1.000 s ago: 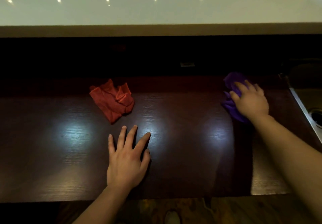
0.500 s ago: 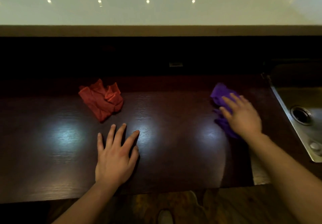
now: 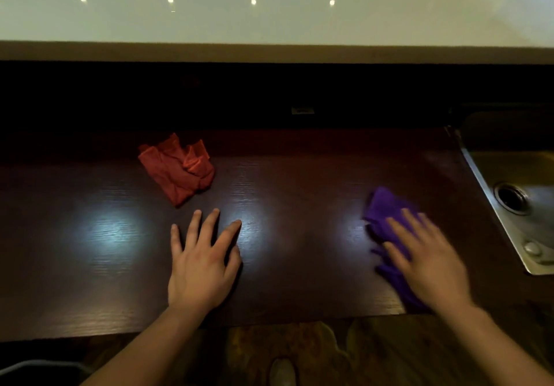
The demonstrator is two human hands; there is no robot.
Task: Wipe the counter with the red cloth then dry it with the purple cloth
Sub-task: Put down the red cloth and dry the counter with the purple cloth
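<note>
The red cloth [image 3: 179, 168] lies crumpled at the back left of the dark wooden counter [image 3: 299, 205], with no hand on it. My left hand [image 3: 201, 261] rests flat on the counter a little in front of it, fingers spread. The purple cloth [image 3: 385, 214] lies on the right part of the counter, and my right hand [image 3: 425, 261] presses down on it with fingers spread, blurred by motion. Part of the purple cloth is hidden under that hand.
A steel sink [image 3: 515, 202] with a round drain is set into the counter at the right edge. A dark back panel and a pale raised ledge [image 3: 269, 52] run behind the counter. The floor shows below the front edge.
My right hand has slid the purple cloth toward me, from the back of the counter to near its front edge. The left hand and the red cloth have stayed in place.
</note>
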